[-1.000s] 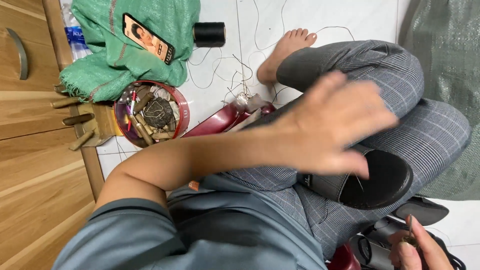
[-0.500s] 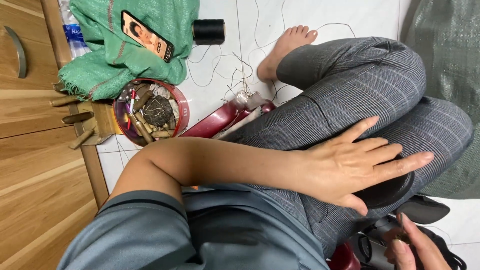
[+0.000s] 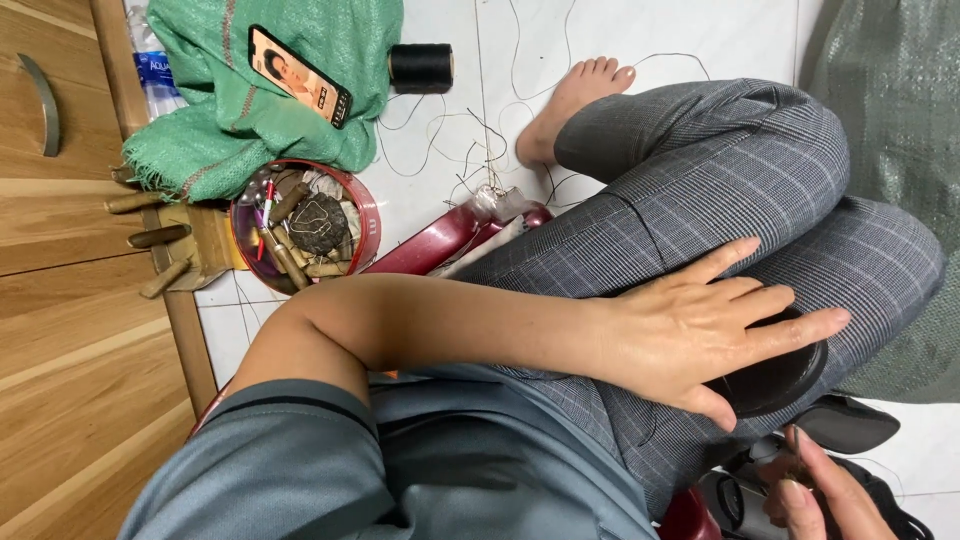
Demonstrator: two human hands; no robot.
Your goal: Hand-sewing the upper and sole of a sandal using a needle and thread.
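Left hand: I see my left hand (image 3: pixel 700 325) lying flat, fingers spread apart and straight, palm down on the black shoe piece (image 3: pixel 775 375) that sits on my lap at about 4 o'clock in the frame; it grips nothing, it only presses and covers

Change: a second ago this hand was a blur sweeping across the knee; half a second ago it had landed; now it is settled and sharp, so I judge the sweep is over and the hand is steadying the shoe piece

Right hand: my right hand (image 3: pixel 815 495) shows only partly at 5 o'clock, low corner, fingers curled in close around something small and dark; whether it truly clamps that thing I cannot tell

Black shoe piece: mostly hidden under the left palm, its glossy rounded edge showing past the fingertips, resting on the grey checked trouser leg (image 3: pixel 700 180)

Second black piece: a dark pointed shape (image 3: pixel 845 425) just beside the right hand, at 5 o'clock

Round red tin (image 3: pixel 370 215): at 10 o'clock on the floor, full of wooden-handled tools

Thread spool (image 3: pixel 420 68): black, at 11 o'clock, loose thread trailing over the white tiles

Green cloth (image 3: pixel 200 120): at 11 o'clock, a phone (image 3: pixel 298 76) lying on it

Dark red shoe part (image 3: pixel 435 240): on the floor between the tin and my leg
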